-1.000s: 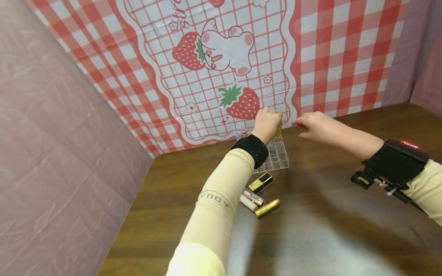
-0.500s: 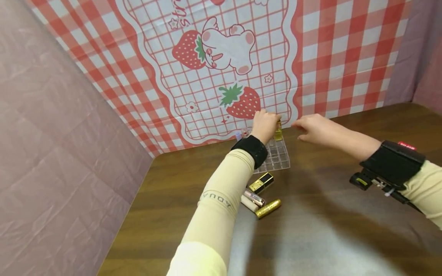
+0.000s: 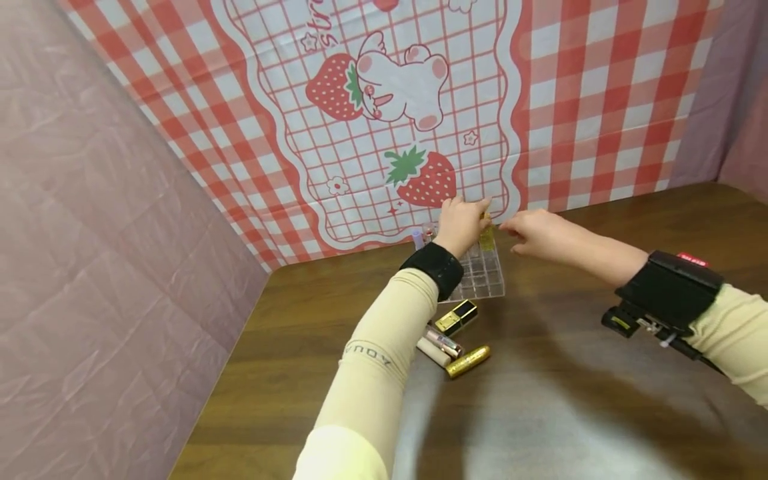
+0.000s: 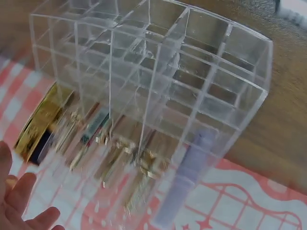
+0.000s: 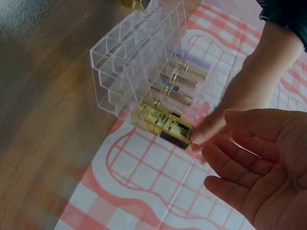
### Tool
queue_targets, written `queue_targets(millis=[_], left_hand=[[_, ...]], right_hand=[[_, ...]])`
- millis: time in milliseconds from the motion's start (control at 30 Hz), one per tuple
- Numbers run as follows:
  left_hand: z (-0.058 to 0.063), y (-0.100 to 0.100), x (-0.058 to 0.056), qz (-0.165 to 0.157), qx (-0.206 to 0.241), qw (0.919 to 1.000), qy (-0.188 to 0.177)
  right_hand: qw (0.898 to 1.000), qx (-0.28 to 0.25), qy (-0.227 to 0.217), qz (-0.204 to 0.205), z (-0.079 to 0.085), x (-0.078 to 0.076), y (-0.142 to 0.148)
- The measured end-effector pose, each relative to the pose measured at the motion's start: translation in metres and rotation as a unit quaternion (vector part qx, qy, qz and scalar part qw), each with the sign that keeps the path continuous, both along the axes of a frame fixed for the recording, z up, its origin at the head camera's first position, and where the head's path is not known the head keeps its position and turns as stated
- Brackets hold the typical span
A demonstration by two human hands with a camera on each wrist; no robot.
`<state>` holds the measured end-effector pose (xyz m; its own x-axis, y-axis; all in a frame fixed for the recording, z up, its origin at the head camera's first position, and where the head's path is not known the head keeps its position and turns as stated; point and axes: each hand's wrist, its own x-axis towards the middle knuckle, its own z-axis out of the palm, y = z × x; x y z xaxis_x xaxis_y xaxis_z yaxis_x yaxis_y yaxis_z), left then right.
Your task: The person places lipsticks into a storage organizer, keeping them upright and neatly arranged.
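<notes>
A clear tiered lipstick organizer (image 3: 485, 283) stands near the back of the table. In its back right corner compartment sits a gold-and-black lipstick (image 5: 163, 125), its top sticking out. My left hand (image 3: 461, 225) is over the organizer's back row, a fingertip right at that lipstick's top in the right wrist view. In the left wrist view its fingers (image 4: 19, 199) are spread apart, gripping nothing. My right hand (image 3: 543, 233) hovers just right of the organizer, fingers loosely bent and holding nothing. Along the back row stand several other tubes, among them a lilac one (image 4: 184, 179).
In front of the organizer lie another gold-and-black lipstick (image 3: 456, 317), a rose-gold tube (image 3: 444, 342), a cream tube (image 3: 433, 351) and a glittery gold tube (image 3: 469, 362). A red-and-white strawberry cloth (image 3: 552, 120) hangs behind the wooden table (image 3: 288, 373).
The gold-and-black lipstick has come down into the corner compartment, and my left fingers have loosened from it. My right hand has shifted slightly left and down, closer to the organizer.
</notes>
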<state>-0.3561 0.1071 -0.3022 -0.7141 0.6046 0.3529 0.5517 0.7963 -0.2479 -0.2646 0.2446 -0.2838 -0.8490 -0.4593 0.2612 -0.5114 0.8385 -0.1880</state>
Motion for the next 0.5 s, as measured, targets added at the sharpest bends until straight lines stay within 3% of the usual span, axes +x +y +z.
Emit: queue_targets(millis=[200,400,500], left_hand=[[0.017,-0.044,0.026,-0.023,0.097,0.9948,-0.018],[0.019,-0.100,0.053,0.002,0.121,0.9908,-0.062],[0.020,-0.121,0.059,0.018,0.165,0.9826,-0.084]], right_hand=[[0.999,0.015,0.003,0.051,-0.012,0.010,-0.019],[0.986,0.045,-0.033,0.155,-0.035,0.020,-0.048],[0.980,0.044,-0.046,0.189,-0.047,0.026,-0.057]])
